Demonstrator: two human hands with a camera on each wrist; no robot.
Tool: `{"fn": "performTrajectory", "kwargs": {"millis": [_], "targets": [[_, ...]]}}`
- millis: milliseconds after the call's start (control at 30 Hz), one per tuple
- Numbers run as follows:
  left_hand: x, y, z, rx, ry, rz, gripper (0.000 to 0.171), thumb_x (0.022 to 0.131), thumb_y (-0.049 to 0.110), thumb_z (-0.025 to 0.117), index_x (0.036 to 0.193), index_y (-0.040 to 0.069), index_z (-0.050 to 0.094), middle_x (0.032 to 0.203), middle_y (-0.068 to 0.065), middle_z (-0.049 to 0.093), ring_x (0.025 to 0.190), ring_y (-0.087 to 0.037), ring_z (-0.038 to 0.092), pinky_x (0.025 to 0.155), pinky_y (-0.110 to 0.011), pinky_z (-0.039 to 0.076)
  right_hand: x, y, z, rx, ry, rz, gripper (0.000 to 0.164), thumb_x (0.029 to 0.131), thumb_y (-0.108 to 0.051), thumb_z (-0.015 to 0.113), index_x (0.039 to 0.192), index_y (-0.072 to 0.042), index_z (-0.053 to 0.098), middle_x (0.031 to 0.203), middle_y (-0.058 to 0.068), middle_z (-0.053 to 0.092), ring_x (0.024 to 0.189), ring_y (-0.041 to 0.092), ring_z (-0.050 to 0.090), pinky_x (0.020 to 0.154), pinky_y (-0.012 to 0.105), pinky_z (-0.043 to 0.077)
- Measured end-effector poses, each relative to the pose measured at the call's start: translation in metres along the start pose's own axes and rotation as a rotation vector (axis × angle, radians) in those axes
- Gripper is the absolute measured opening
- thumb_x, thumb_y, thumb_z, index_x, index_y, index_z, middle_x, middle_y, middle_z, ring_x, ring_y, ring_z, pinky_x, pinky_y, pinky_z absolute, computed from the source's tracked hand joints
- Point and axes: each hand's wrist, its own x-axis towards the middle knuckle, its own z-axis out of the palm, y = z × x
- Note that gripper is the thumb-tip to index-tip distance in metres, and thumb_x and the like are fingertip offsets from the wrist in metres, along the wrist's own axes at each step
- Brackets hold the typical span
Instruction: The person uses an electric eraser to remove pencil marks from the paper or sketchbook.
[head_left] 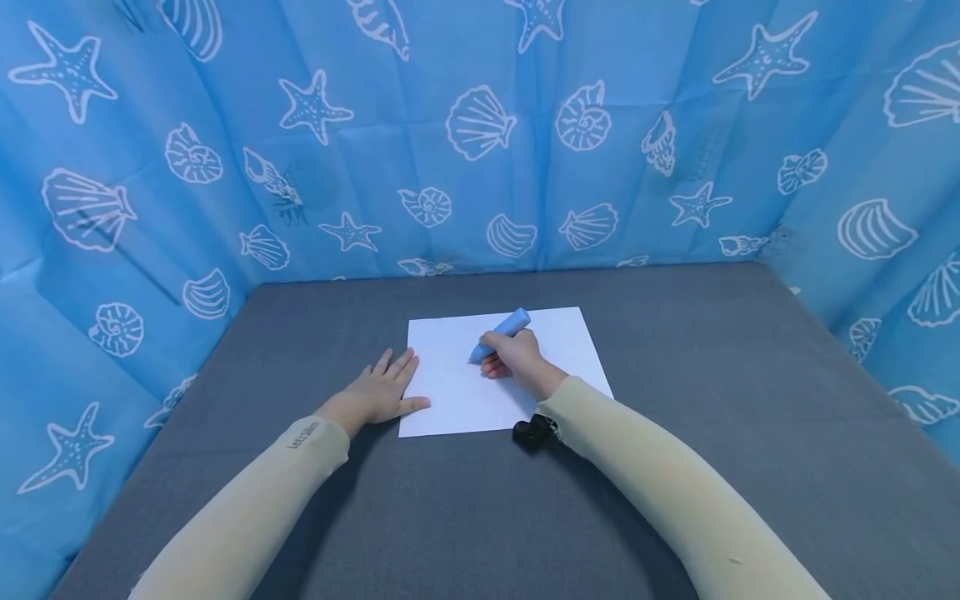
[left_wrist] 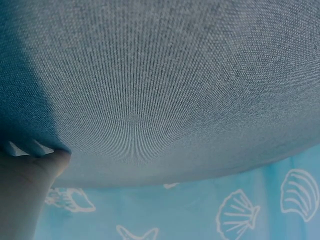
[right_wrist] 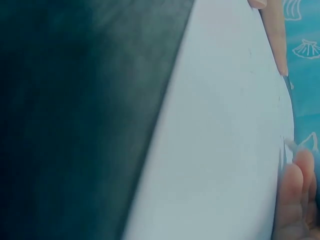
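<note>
A white sheet of paper (head_left: 450, 408) lies on the grey table. My right hand (head_left: 517, 358) grips a thick blue marker (head_left: 513, 322), tilted, with its thin tip down at the sheet's upper middle. In the right wrist view, the fingers (right_wrist: 291, 187) curl by the marker's tip (right_wrist: 291, 144) over the paper (right_wrist: 210, 130), where faint small marks show. My left hand (head_left: 382, 389) lies flat with fingers spread, thumb and fingertips on the sheet's left edge. The left wrist view catches only part of that hand (left_wrist: 30, 185), low at the left.
Grey cloth covers the table (head_left: 450, 517) around the sheet. A blue curtain (head_left: 525, 183) with white shells and starfish hangs behind and at both sides. A small black device (head_left: 532, 433) sits at the right wrist, beside the paper's near edge. Pale sleeves cover both forearms.
</note>
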Motion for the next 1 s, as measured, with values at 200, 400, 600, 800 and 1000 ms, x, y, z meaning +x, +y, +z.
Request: {"fn": "performTrajectory", "kwargs": {"millis": [200, 400, 600, 800, 1000], "targets": [[-0.0005, 0.0008, -0.0008, -0.002, -0.003, 0.001, 0.088, 0.097, 0.063, 0.036, 0.156, 0.005, 0.008, 0.162, -0.014, 0.002, 0.146, -0.041, -0.003, 0.113, -0.060, 0.010, -0.0015, -0.0003, 0.0026, -0.011, 0.010, -0.006, 0.023, 0.092, -0.018, 0.062, 0.091, 0.005, 0.062, 0.060, 0.007, 0.061, 0.047, 0.010, 0.059, 0.050, 0.021, 0.052], [-0.0014, 0.0024, -0.0018, -0.010, -0.003, -0.004, 0.088, 0.097, 0.063, 0.038, 0.156, 0.005, 0.008, 0.162, -0.014, 0.003, 0.146, -0.041, -0.003, 0.113, -0.060, 0.010, -0.0027, -0.0009, 0.0030, -0.014, 0.003, -0.006, 0.022, 0.092, -0.017, 0.061, 0.090, 0.005, 0.062, 0.059, 0.007, 0.061, 0.046, 0.010, 0.059, 0.049, 0.022, 0.052], [-0.0015, 0.0023, -0.0015, -0.007, 0.000, -0.007, 0.087, 0.097, 0.062, 0.038, 0.156, 0.005, 0.008, 0.162, -0.014, 0.003, 0.146, -0.042, -0.003, 0.113, -0.060, 0.010, -0.0012, -0.0003, 0.0034, -0.010, 0.013, -0.003, 0.022, 0.092, -0.017, 0.062, 0.091, 0.004, 0.061, 0.059, 0.007, 0.060, 0.046, 0.010, 0.059, 0.049, 0.021, 0.052], [-0.0007, 0.0010, 0.0001, -0.009, 0.001, -0.007, 0.088, 0.097, 0.063, 0.037, 0.156, 0.005, 0.008, 0.162, -0.014, 0.003, 0.146, -0.041, -0.003, 0.113, -0.060, 0.009, -0.0034, -0.0001, 0.0044, 0.000, -0.003, -0.022, 0.022, 0.092, -0.016, 0.062, 0.091, 0.006, 0.061, 0.059, 0.007, 0.060, 0.046, 0.010, 0.059, 0.049, 0.022, 0.052], [-0.0016, 0.0018, -0.0006, -0.011, 0.004, -0.002, 0.087, 0.097, 0.062, 0.038, 0.156, 0.004, 0.008, 0.162, -0.015, 0.003, 0.146, -0.042, -0.002, 0.113, -0.060, 0.010, -0.0029, 0.0008, 0.0044, 0.009, 0.000, -0.029, 0.021, 0.092, -0.015, 0.062, 0.091, 0.006, 0.061, 0.058, 0.007, 0.060, 0.046, 0.010, 0.058, 0.048, 0.022, 0.052]]}}
